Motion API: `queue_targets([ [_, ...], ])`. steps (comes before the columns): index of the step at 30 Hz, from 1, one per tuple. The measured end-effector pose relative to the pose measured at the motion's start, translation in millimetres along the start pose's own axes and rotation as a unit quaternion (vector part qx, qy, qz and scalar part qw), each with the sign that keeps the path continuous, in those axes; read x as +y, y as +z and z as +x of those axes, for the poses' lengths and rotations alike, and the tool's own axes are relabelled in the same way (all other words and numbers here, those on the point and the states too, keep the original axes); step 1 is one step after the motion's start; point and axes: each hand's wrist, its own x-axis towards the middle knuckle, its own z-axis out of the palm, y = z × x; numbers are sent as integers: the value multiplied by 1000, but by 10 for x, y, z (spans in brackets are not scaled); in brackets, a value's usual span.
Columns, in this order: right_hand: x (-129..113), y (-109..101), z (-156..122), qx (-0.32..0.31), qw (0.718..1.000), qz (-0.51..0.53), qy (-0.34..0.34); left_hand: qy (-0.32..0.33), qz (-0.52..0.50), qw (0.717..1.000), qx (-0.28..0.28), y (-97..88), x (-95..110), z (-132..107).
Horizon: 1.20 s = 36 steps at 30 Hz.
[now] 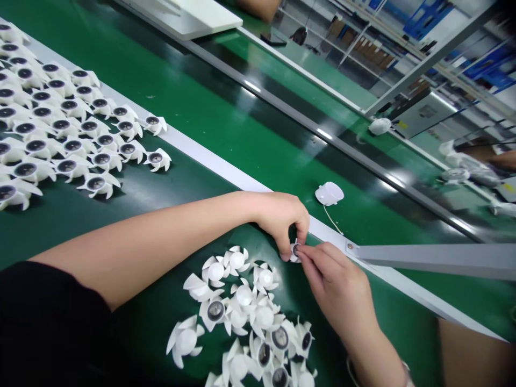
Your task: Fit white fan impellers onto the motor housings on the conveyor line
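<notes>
A small white fan impeller (294, 258) with a dark round hub is pinched between the thumb and fingers of my left hand (278, 217), just above the green table. My right hand (341, 269) reaches in from the lower right, its thumb and index finger pressed together at the hub. Whatever those fingertips hold is hidden. Below my left forearm lies a loose heap of white fan impellers (243, 295), some with the dark hub side up and others with the smooth white cap up.
Many fan impellers (64, 124) stand hub side up at the left. Beyond a white strip (217, 164) runs a green belt with a white cup-shaped part (329, 194) and its cable. A grey metal bar (435, 259) juts in from the right. Shelves fill the background.
</notes>
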Motion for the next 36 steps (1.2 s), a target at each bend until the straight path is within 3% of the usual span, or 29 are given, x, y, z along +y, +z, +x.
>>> queue_targets([
  [4,138,-163,104,92,989,-1,119,-23,4,1000,-11,-6,-7,12],
  [6,287,-189,291,100,983,-24,149,-22,2,1000,-14,-5,-15,16],
  [8,453,-125,541,75,990,-53,108,-13,0,1000,-11,-1,-21,13],
  [12,719,161,1007,-39,985,-165,-15,-6,1,1000,4,13,-20,-10],
  [16,841,298,1173,-119,966,-222,-60,-5,2,1000,14,15,-9,-31],
  [18,841,234,1124,-99,964,-237,-70,-7,1,1000,13,8,1,-36],
  [21,730,-3,917,12,962,-259,-90,-10,-2,1000,8,-7,16,-36],
  [24,488,-298,609,113,952,-251,-132,-23,-7,1000,4,-15,25,-32],
  [28,139,-551,210,183,945,-212,-171,-27,-18,999,5,-9,18,-23],
  [33,26,-525,-61,252,939,-169,-165,-1,-14,1000,10,15,10,-14],
  [36,97,-419,-130,268,955,-57,-115,-11,-24,1000,9,5,19,-20],
])
